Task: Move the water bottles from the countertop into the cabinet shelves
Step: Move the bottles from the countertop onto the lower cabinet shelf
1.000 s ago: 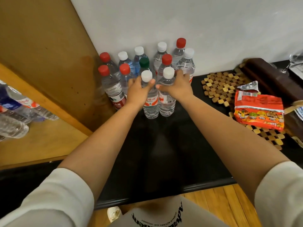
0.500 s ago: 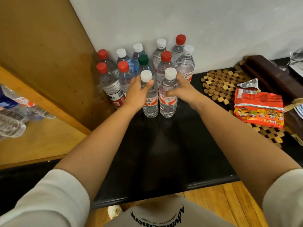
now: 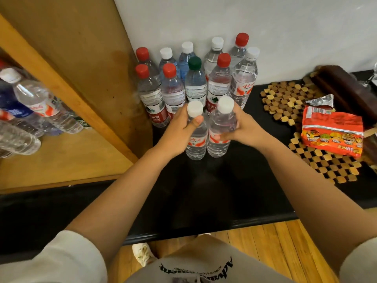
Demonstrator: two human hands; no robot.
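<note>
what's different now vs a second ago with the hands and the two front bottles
Both hands closed fully: the left hand now grips the left white-capped bottle, the right hand grips the right white-capped bottle. Both bottles have come toward the person, away from the cluster of bottles, seemingly lifted. The cluster, the noodle packet and the shelf bottles stayed put.

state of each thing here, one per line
left hand: grips a white-capped bottle
right hand: grips the other white-capped bottle
bottles by the wall: upright, capped
shelf bottles: lying on their sides
noodle packet: torn open at its top, lying on the wooden mat
</note>
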